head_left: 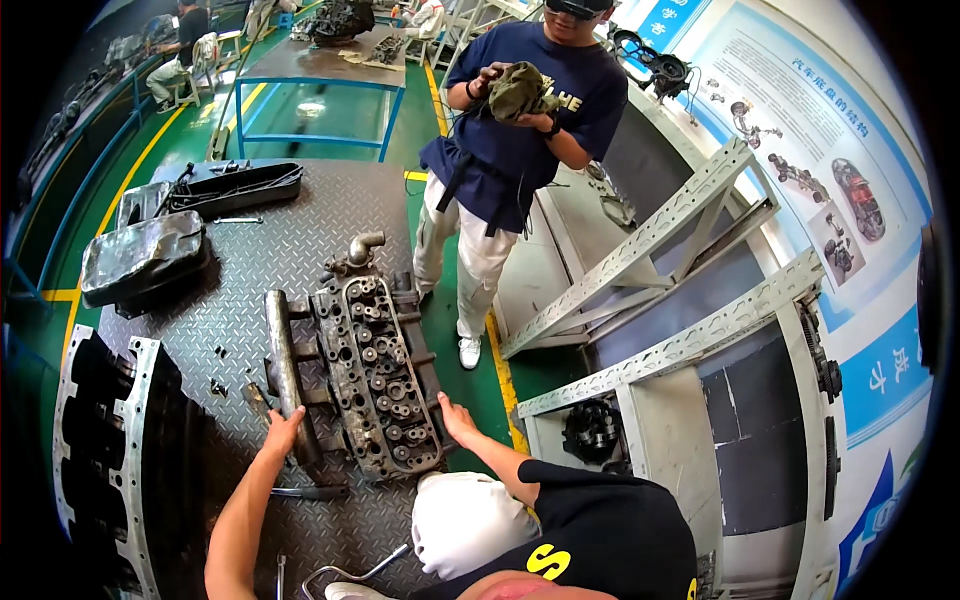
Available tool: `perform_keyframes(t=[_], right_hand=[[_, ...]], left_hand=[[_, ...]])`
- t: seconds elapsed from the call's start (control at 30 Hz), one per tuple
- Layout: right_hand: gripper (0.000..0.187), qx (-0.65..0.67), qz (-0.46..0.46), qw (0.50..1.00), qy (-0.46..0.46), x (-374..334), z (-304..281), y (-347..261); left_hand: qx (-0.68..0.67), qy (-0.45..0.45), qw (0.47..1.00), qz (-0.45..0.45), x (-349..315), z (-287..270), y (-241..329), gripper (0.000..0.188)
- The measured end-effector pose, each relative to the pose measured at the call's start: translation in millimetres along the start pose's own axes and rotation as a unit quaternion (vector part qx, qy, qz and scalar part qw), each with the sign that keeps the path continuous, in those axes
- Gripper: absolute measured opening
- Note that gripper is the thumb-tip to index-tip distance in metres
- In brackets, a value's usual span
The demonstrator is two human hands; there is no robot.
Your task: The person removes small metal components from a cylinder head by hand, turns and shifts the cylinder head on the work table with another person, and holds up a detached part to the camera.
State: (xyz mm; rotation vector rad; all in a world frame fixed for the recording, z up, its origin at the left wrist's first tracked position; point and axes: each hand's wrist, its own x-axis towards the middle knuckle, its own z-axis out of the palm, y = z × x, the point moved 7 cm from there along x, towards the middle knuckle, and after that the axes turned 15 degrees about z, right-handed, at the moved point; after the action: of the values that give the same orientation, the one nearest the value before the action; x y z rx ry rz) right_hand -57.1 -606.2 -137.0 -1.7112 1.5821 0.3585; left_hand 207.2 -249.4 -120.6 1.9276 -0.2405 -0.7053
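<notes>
A greasy engine cylinder head (378, 375) with exposed valve springs lies lengthwise on the checkered metal tabletop (240, 290). Pipe-like manifolds run along both its sides, and an elbow fitting (362, 248) sticks up at its far end. My left hand (284, 432) is closed on the near part of the left manifold pipe (284, 350); some of its fingers are hidden. Against the right manifold (420, 345), my right hand (457, 420) grips the outer edge, its fingertips partly hidden. A brownish narrow piece (257, 400) lies beside my left hand.
An engine block (133, 440) stands at the left edge. Oil pans (150, 255) (240, 188) sit at the far left. Small bolts (218, 388) and a bent bar (370, 570) lie nearer. Across the table, a person (530, 110) holds a dark cloth-like bundle. Metal racks (640, 260) line the right.
</notes>
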Motion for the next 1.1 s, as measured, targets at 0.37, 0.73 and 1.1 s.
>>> perform_keyframes(t=[0.37, 0.73, 1.1], right_hand=[[0.095, 0.0, 0.007, 1.0, -0.008, 3, 4, 4], [0.091, -0.021, 0.017, 1.0, -0.012, -8, -3, -5], [0.087, -0.015, -0.01, 1.0, -0.009, -10, -2, -6]], left_hand=[[-0.038, 0.023, 0.999, -0.011, -18, 2, 32, 0.068], [-0.101, 0.055, 0.993, -0.007, -11, 18, 25, 0.065], [-0.018, 0.097, 0.995, -0.018, -7, 18, 19, 0.066]])
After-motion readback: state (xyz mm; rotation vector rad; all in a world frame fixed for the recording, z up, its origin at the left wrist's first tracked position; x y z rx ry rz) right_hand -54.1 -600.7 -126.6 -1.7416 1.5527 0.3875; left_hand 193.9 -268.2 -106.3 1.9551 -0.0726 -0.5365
